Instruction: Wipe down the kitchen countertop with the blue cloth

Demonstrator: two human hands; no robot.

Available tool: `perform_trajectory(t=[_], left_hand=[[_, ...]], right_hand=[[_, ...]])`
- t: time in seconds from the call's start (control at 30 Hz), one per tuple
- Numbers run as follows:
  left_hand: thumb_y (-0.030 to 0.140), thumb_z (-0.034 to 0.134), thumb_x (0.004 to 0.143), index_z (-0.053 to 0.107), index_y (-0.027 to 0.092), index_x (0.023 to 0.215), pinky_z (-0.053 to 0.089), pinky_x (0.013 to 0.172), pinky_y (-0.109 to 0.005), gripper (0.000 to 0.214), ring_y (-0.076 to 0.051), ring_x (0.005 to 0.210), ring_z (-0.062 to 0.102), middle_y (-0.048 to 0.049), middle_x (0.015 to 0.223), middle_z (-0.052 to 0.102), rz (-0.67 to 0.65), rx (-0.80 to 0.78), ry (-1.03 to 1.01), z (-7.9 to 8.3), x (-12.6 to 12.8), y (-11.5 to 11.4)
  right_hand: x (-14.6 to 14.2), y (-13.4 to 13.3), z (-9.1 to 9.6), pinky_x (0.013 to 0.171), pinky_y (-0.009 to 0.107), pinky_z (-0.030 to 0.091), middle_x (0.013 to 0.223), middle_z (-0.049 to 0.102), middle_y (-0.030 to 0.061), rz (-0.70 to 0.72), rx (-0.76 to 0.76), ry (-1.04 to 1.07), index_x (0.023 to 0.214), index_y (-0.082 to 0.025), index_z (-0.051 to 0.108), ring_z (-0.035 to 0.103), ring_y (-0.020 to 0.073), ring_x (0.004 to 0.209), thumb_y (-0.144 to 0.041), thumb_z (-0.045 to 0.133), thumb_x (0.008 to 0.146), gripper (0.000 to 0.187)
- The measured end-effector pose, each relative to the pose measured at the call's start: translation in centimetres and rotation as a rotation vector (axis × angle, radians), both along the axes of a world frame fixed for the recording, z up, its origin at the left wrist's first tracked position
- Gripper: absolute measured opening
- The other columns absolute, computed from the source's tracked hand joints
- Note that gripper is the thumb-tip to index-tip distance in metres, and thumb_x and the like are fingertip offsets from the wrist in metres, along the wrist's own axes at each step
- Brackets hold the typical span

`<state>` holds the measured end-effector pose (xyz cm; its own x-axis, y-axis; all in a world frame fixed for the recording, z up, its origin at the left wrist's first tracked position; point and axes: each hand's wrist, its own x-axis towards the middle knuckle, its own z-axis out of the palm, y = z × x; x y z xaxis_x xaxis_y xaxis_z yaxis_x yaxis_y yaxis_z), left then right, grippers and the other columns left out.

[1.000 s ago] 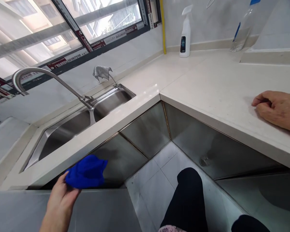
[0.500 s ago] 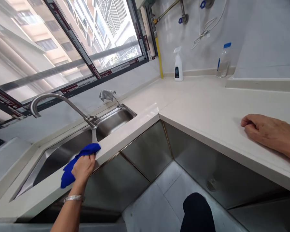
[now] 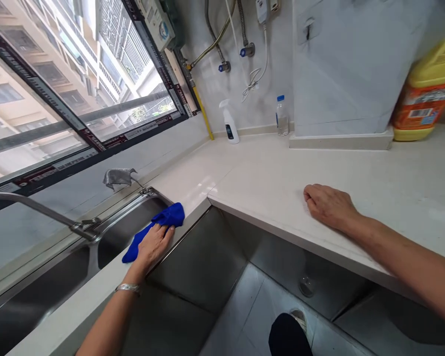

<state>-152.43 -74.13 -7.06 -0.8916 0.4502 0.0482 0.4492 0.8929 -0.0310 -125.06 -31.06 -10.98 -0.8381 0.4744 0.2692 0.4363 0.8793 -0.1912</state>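
Note:
A bright blue cloth (image 3: 170,214) lies bunched on the counter strip in front of the sink, partly hanging over the sink's edge. My left hand (image 3: 156,243), with a silver bracelet at the wrist, presses down on it, fingers closed over its near side. The stainless steel double-bowl sink (image 3: 93,257) is just left of that hand. My right hand (image 3: 328,203) rests on the white countertop (image 3: 259,178), fingers curled in a loose fist, and nothing shows in it.
A curved faucet (image 3: 40,211) rises behind the sink, and a grey rag (image 3: 118,177) hangs over a smaller spout. Along the back wall stand a white spray bottle (image 3: 230,126) and a clear bottle (image 3: 282,118). At right is a yellow jug (image 3: 424,94). Dark cabinet doors (image 3: 203,257) lie below.
My left hand has slid the blue cloth along the front strip toward the counter's corner. The view has turned right, bringing the yellow jug in. My right hand stays resting on the counter.

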Motion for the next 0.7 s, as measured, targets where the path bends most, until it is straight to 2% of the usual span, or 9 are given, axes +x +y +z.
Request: perform_trajectory(t=[0.2, 0.37, 0.43, 0.53, 0.63, 0.7], left_hand=[[0.043, 0.024, 0.1, 0.065, 0.016, 0.116, 0.038, 0.111, -0.042, 0.052, -0.029, 0.124, 0.053, -0.0147, 0.124, 0.064, -0.111, 0.0, 0.003, 0.2, -3.6, 10.6], [0.043, 0.023, 0.101, 0.066, 0.016, 0.123, 0.038, 0.111, -0.043, 0.056, -0.03, 0.128, 0.052, -0.0149, 0.128, 0.064, -0.227, 0.031, -0.031, 0.5, -3.9, 19.6], [0.043, 0.028, 0.101, 0.068, 0.016, 0.121, 0.038, 0.111, -0.044, 0.053, -0.031, 0.126, 0.053, -0.015, 0.125, 0.064, -0.312, 0.044, -0.036, 0.2, -2.6, 23.3], [0.042, 0.037, 0.1, 0.072, 0.016, 0.114, 0.039, 0.112, -0.043, 0.045, -0.03, 0.122, 0.055, -0.0141, 0.122, 0.065, -0.503, 0.085, -0.025, -0.7, 1.6, 28.1], [0.037, 0.039, 0.1, 0.071, 0.021, 0.113, 0.04, 0.113, -0.04, 0.039, -0.026, 0.123, 0.055, -0.0099, 0.125, 0.064, -0.766, 0.144, -0.003, -1.4, 7.1, 31.1], [0.03, 0.04, 0.099, 0.065, 0.028, 0.128, 0.038, 0.117, -0.04, 0.038, -0.023, 0.131, 0.051, -0.0049, 0.144, 0.055, -0.95, 0.176, 0.004, -1.6, 10.2, 32.0]], right_hand=[[-0.3, 0.1, -0.1, 0.061, 0.032, 0.025, 0.095, 0.067, 0.0066, -0.008, 0.039, 0.002, 0.091, -0.02, 0.056, 0.06, 0.0213, 0.087, -0.018, 0.036, 0.097, 0.022], [-0.5, 0.1, 0.1, 0.061, 0.032, 0.025, 0.096, 0.067, 0.0073, -0.009, 0.027, -0.012, 0.092, -0.021, 0.056, 0.06, 0.0217, 0.086, -0.019, 0.036, 0.098, 0.022], [-0.6, 0.0, 0.1, 0.06, 0.032, 0.024, 0.094, 0.067, 0.0069, -0.012, 0.007, -0.006, 0.089, -0.021, 0.056, 0.059, 0.0207, 0.082, -0.018, 0.037, 0.097, 0.021], [-0.6, 0.0, 0.5, 0.059, 0.031, 0.026, 0.088, 0.066, 0.0047, -0.022, -0.057, 0.12, 0.085, -0.022, 0.055, 0.057, 0.019, 0.075, -0.014, 0.041, 0.092, 0.017], [-0.5, 0.6, 1.5, 0.063, 0.03, 0.035, 0.087, 0.066, 0.0037, -0.065, -0.103, 0.479, 0.083, -0.022, 0.055, 0.057, 0.0186, 0.075, -0.008, 0.043, 0.081, 0.018], [-0.2, 1.3, 2.3, 0.069, 0.03, 0.041, 0.088, 0.066, 0.0043, -0.11, -0.092, 0.734, 0.083, -0.022, 0.055, 0.058, 0.0192, 0.08, -0.007, 0.042, 0.077, 0.021]])
